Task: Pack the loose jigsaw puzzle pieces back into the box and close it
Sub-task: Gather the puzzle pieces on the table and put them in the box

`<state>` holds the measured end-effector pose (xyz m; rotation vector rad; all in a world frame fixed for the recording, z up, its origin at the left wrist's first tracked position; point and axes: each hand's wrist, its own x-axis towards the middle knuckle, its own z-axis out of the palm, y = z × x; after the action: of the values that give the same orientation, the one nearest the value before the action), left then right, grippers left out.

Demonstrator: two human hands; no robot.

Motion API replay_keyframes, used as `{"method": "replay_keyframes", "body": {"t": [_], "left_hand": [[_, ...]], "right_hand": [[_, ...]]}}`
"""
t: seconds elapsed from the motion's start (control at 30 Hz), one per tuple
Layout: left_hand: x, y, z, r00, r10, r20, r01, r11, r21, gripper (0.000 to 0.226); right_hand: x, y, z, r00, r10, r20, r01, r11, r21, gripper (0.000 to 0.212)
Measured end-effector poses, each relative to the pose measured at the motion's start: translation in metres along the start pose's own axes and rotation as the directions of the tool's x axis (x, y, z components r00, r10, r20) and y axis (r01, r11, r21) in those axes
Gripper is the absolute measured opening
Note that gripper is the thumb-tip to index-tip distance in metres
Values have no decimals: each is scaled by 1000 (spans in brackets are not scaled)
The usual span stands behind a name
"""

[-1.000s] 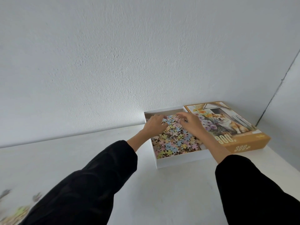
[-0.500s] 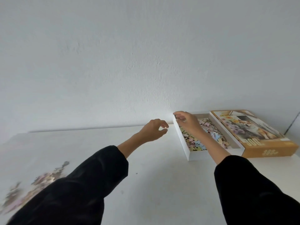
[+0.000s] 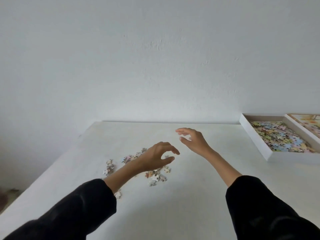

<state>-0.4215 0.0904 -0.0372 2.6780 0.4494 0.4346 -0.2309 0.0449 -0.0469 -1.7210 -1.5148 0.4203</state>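
Under left hand [image 3: 154, 157], half-hidden puzzle pieces [image 3: 155, 177], apparently untouched.

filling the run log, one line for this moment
left hand: open, above loose puzzle pieces | right hand: open, empty | box: uncovered, holds pieces

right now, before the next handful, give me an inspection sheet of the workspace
surface: white table, matte, set against the wall.
job's things: loose puzzle pieces scattered left of centre; box base at the far right, open, with packed pieces inside; lid picture side up beside the base, cut by the frame edge.
clutter: nothing seen.
grips: left grip over the loose pieces, fingers curved, holding nothing; right grip over bare table, apart from the box, empty.
cables: nothing seen.
surroundings: plain white wall; blurred dark shape low at the left, cannot tell what.
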Motion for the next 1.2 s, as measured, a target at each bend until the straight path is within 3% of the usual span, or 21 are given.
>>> {"method": "replay_keyframes", "body": {"t": [0.2, 0.3, 0.4, 0.5, 0.57, 0.7, 0.83, 0.9, 1.0, 1.2], "left_hand": [[-85, -50, -15, 998, 26, 52, -25, 1000, -18, 29], [-122, -69, -15, 999, -7, 41, 6, 1000, 23, 57], [-152, -95, -12, 996, -32, 77, 23, 993, 118, 83], [-163, -110, -8, 992, -95, 83, 79, 981, 175, 93], [-160, -112, -8, 988, -137, 66, 123, 975, 187, 91], [-141, -115, -7, 981, -190, 31, 181, 966, 184, 88], [-129, -122, -3, 962, -231, -148, 260, 940, 223, 94], [-131, -125, -1, 923, -325, -206, 370, 897, 243, 110], [-135, -130, 0, 845, -518, -134, 535, 821, 199, 134], [-124, -134, -3, 882, -470, -21, 468, 871, 150, 140]], "right_hand": [[-21, -24, 72, 986, -69, 152, 71, 997, -8, 32], [-34, -23, 90, 960, 15, 278, 13, 995, -100, 69], [-45, -21, 100, 868, 142, 475, 12, 952, -306, 112], [-49, -23, 104, 841, 150, 520, 56, 932, -359, 131], [-48, -26, 111, 859, 145, 491, 54, 928, -368, 130], [-51, -34, 133, 933, 133, 335, 26, 902, -431, 105], [-47, -39, 141, 965, 105, 240, 1, 914, -406, 73], [-46, -41, 140, 961, 86, 264, 23, 924, -381, 77], [-41, -45, 139, 941, 39, 337, 90, 929, -360, 100], [-22, -43, 150, 933, -32, 359, 173, 914, -368, 122]]}}
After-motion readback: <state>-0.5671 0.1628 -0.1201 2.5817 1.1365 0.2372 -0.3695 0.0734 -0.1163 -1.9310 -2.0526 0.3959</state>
